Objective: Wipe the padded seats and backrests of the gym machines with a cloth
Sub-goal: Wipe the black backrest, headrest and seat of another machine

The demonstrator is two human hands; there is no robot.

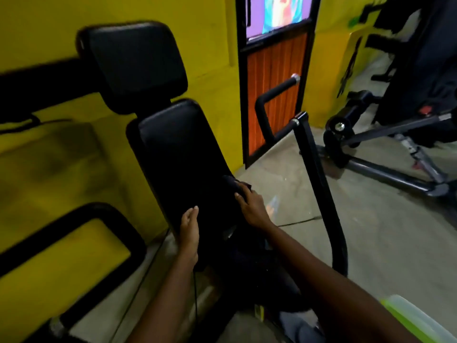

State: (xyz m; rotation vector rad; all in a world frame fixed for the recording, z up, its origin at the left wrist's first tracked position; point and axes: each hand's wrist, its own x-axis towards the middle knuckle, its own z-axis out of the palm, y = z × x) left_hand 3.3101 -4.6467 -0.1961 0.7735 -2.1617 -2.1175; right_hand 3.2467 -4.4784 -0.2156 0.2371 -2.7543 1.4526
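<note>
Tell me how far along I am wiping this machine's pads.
Nothing shows as finished; wiped vinyl looks no different here. In hand: the right hand presses a dark cloth on the backrest's lower right edge, while the left hand rests on its lower left. Left: the headrest pad above, untouched now.

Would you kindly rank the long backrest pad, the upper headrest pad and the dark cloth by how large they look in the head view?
1. Long backrest pad, largest.
2. Upper headrest pad; it sits farther away, so its true size is unsure.
3. Dark cloth, smallest, partly hidden under the right hand.
</note>
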